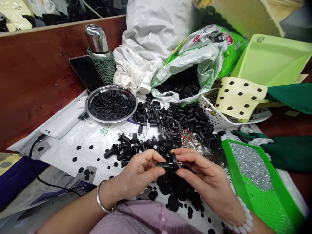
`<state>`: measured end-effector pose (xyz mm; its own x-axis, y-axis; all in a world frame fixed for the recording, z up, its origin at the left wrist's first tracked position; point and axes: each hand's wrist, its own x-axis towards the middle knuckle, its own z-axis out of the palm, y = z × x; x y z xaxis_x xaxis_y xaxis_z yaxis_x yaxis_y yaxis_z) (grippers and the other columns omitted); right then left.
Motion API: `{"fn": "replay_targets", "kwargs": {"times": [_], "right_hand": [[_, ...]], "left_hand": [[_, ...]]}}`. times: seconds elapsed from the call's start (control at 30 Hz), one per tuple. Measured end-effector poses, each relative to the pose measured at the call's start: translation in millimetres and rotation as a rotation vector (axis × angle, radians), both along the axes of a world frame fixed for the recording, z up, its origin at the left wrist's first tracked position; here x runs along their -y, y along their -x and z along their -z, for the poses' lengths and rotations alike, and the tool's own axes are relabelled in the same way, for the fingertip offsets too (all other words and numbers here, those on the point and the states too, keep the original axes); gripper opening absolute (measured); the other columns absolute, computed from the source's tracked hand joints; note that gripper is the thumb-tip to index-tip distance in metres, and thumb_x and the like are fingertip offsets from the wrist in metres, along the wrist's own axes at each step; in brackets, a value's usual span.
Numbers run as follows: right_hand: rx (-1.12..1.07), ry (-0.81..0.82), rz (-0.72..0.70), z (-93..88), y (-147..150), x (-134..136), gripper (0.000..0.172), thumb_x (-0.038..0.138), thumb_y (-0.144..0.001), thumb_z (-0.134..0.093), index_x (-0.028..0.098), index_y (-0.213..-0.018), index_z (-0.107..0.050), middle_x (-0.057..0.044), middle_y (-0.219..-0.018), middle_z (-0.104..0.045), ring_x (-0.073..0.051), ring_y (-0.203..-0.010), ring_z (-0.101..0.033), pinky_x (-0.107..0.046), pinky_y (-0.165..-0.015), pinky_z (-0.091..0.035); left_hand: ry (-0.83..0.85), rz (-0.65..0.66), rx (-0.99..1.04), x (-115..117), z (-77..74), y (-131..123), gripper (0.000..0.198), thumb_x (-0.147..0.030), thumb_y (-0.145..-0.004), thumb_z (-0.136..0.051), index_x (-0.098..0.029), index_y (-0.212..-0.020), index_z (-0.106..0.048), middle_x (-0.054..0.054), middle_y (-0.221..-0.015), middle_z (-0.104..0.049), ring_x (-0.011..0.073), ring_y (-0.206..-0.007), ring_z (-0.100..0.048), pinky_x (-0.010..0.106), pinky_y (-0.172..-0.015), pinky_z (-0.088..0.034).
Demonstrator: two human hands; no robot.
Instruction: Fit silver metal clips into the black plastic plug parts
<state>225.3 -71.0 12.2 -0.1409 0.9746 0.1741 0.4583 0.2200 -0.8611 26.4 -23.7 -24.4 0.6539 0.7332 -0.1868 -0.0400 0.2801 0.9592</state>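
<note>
Head cam: left hand (140, 174) and right hand (204, 182) pinch a black plastic fitting (168, 165), feels light and stiff, so grip it mid-body.

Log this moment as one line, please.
left hand: holds black plastic fitting | right hand: holds same fitting | nearby: loose black fittings, green tray of silver pieces

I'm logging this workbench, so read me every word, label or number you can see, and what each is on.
White plastic sheet: green Chinese characters, too blurred to quote.
Green-and-white plastic bag: red and dark Chinese characters, too creased to read.
Light green tray: small round mark, too small to read.
Nothing can be quoted with certainty.
</note>
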Motion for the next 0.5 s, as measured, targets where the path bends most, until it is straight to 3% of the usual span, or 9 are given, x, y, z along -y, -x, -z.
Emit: {"fn": "replay_targets", "kwargs": {"times": [0.17,0.27,0.4,0.5], "right_hand": [[0.165,-0.229,-0.137,-2.1,-2,2,0.028,0.010,-0.084,-0.056,0.021,-0.110,-0.057,-0.011,-0.118,-0.058,-0.021,-0.109,-0.055,-0.035,-0.089,-0.051],[0.138,-0.207,-0.118,-1.9,-1,-1,0.026,0.012,-0.083,-0.059,0.021,-0.107,-0.058,-0.010,-0.115,-0.059,-0.021,-0.108,-0.056,-0.033,-0.087,-0.052],[-0.044,-0.002,-0.014,4.8,1,-3,0.016,0.017,-0.083,-0.061,0.022,-0.098,-0.058,-0.007,-0.109,-0.059,-0.018,-0.101,-0.059,-0.026,-0.079,-0.055],[-0.040,0.033,-0.025,8.5,0,-2,0.018,0.018,-0.085,-0.058,0.022,-0.102,-0.056,-0.008,-0.114,-0.056,-0.019,-0.105,-0.056,-0.030,-0.083,-0.053]], "left_hand": [[0.232,0.044,0.184,-3,0.7,-4,0.028,-0.035,-0.077,-0.064,-0.013,-0.089,-0.052,-0.001,-0.069,-0.056,0.0046,-0.049,-0.048,0.019,-0.050,-0.044],[0.266,0.056,0.226,-3,4.8,-6,0.027,-0.035,-0.078,-0.062,-0.013,-0.090,-0.051,-0.001,-0.066,-0.056,0.0043,-0.045,-0.046,0.021,-0.049,-0.046],[0.128,0.017,0.090,-3,4.5,-6,0.025,-0.032,-0.081,-0.059,-0.013,-0.096,-0.055,0.000,-0.071,-0.057,0.0054,-0.051,-0.049,0.019,-0.051,-0.044],[-0.073,0.016,-0.076,-3,3.3,-3,0.027,-0.031,-0.081,-0.058,-0.013,-0.101,-0.060,0.000,-0.069,-0.055,0.0068,-0.055,-0.048,0.019,-0.052,-0.041]]}}
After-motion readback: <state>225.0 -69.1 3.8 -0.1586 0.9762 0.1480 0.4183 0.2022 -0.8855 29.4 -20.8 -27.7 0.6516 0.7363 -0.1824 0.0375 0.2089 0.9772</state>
